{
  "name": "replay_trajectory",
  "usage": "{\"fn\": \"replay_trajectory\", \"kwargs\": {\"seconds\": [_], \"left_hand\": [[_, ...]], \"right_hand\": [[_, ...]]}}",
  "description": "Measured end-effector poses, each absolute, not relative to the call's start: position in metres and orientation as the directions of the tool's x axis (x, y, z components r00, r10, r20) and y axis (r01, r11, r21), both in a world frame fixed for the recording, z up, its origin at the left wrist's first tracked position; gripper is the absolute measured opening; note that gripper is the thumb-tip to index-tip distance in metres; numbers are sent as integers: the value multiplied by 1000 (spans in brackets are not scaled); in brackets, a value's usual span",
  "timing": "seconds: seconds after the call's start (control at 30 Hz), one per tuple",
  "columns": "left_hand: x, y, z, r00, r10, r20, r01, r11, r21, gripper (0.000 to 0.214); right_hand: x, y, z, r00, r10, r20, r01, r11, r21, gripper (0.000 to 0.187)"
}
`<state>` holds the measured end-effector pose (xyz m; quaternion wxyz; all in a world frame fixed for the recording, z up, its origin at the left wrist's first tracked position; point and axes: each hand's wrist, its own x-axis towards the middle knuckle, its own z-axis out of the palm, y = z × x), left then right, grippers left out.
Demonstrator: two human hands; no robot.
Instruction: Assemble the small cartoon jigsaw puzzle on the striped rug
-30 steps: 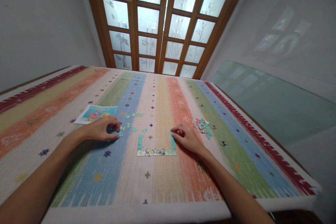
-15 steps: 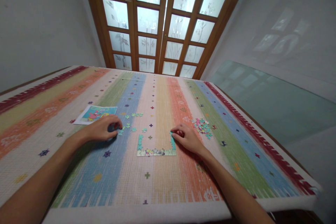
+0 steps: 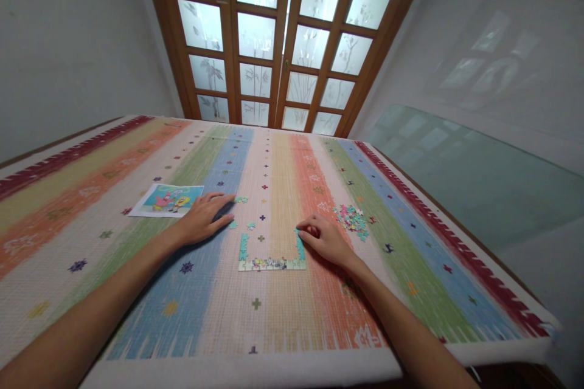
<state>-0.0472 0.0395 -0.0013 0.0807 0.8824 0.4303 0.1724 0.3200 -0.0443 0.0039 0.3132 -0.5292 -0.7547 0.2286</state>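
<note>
A partly joined jigsaw puzzle (image 3: 272, 265) forms a U-shaped border, with a bottom row and two teal sides. My right hand (image 3: 325, 239) is closed, thumb and forefinger pinching a teal puzzle piece (image 3: 300, 233) at the top of the right side. Over the loose pieces left of the border, my left hand (image 3: 207, 217) reaches with fingers stretched and apart. Its fingertips are close to a small group of teal pieces (image 3: 242, 199) and a single piece (image 3: 233, 225). Another loose piece (image 3: 250, 226) lies just above the border's left side. Some pieces are hidden under the left hand.
A picture card (image 3: 159, 201) with cartoon figures lies left of my left hand. A pile of mixed puzzle pieces (image 3: 351, 218) sits beyond my right hand. The striped tablecloth (image 3: 283, 316) covers the table. Wooden glass-paned doors (image 3: 280, 42) stand behind it.
My left hand has moved right and opened its fingers, uncovering more of the picture card and covering some loose pieces. My right hand stays at the border's right side.
</note>
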Motion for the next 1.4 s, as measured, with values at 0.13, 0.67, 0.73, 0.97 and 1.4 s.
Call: {"fn": "replay_trajectory", "kwargs": {"seconds": [0.13, 0.67, 0.73, 0.97, 1.4], "left_hand": [[-41, 42, -2, 562, 795, 229, 738, -607, 295, 58], [-32, 45, -3, 558, 771, 307, 711, -635, 302, 44], [-32, 45, -4, 563, 764, 314, 712, -642, 285, 44], [-31, 47, -5, 538, 778, 324, 758, -614, 217, 32], [-15, 24, 23, 529, 829, 182, 552, -499, 668, 26]], "right_hand": [[321, -43, 1, -242, 944, 224, 659, 330, -676, 13], [321, -43, 1, -245, 941, 234, 660, 339, -670, 12], [321, -43, 1, -247, 941, 230, 655, 337, -676, 12], [321, -44, 4, -249, 943, 222, 658, 333, -676, 12], [322, -44, 2, -257, 943, 213, 657, 332, -677, 13]]}}
